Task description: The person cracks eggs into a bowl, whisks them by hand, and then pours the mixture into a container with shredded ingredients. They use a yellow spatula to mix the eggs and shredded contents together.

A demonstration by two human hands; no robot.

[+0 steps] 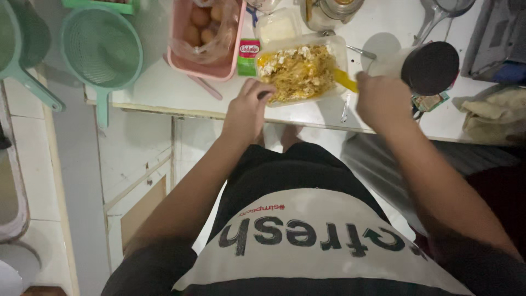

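A clear rectangular plastic container (339, 49) of yellow noodles with white and egg-like bits sits on the white table (164, 90) near its front edge. My left hand (247, 109) grips the container's near left corner, fingers curled on the rim. My right hand (382, 101) is closed around a yellow utensil (345, 80) whose tip reaches into the food at the container's right side.
A pink tub (233, 52) with a bag of eggs stands left of the container, a small green packet (249, 57) between them. A green colander (101, 52) hangs over the table's left edge. A dark-lidded pot (430, 67), metal cutlery (345, 109) and glass jars lie to the right and back.
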